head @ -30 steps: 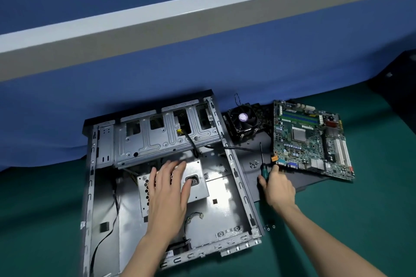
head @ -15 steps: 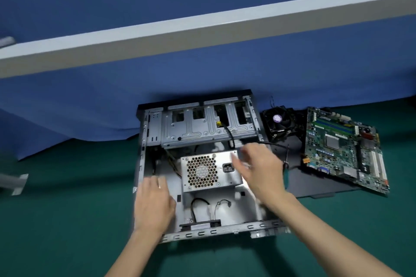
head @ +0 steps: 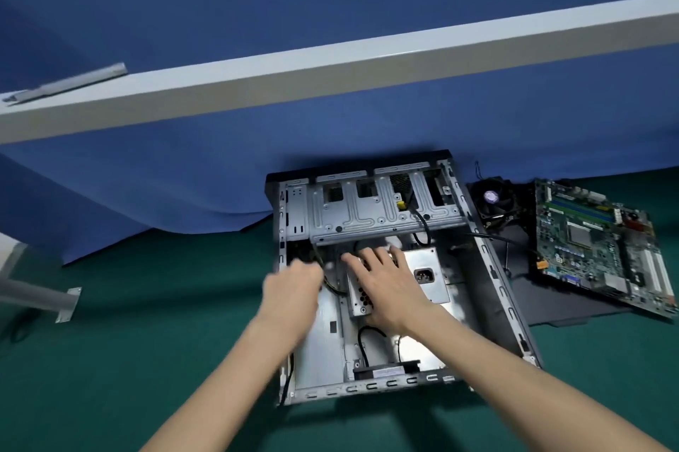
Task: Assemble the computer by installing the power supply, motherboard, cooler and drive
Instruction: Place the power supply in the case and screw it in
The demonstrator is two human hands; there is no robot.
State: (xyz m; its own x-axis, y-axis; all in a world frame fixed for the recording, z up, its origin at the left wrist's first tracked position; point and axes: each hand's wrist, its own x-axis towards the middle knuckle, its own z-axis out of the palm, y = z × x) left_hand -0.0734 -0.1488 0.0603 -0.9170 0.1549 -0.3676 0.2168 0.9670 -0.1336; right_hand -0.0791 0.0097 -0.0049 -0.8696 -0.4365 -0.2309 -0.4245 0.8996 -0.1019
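Nearest, inside the open case (head: 496, 291) on the green counter (head: 147, 341), the right hand (head: 385, 288) lies flat on the power supply (head: 428, 258), grip wide; the left hand (head: 294, 291) at the case's left wall is too blurred to tell its grip. That steel box is likely heavy, stiff, sharp-edged, so hold its long sides; beyond, cooler (head: 492, 200) and fragile motherboard (head: 595, 245) wait

- A blue cloth (head: 183, 187) hangs behind, draping onto the green mat (head: 147, 341).
- A pale beam (head: 367, 69) crosses it.
- A grey metal bracket (head: 36, 295) lies at left.
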